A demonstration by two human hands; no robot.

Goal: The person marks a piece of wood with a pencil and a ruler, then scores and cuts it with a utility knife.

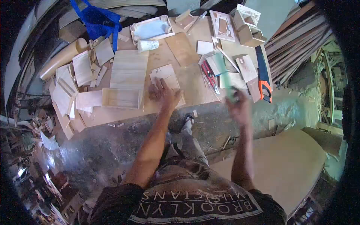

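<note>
My left hand [164,94] lies flat, fingers spread, on a small pencil-marked piece of plywood [164,73] on the wooden workbench [195,88]. My right hand [239,107] is raised over the bench's near edge and grips a green bar-shaped tool [224,77], blurred by motion, that points away from me. A wide board [128,69] and a shallow wooden box [121,98] sit just left of my left hand. A red-handled tool [210,77] lies between my hands.
A handsaw with an orange and black handle [263,75] lies at the bench's right end. Several plywood offcuts [71,84] cover the left end, with wooden frames [222,26] and small boxes [249,26] at the back. Stacked planks [300,41] lean right. A curved tabletop [288,165] stands nearby.
</note>
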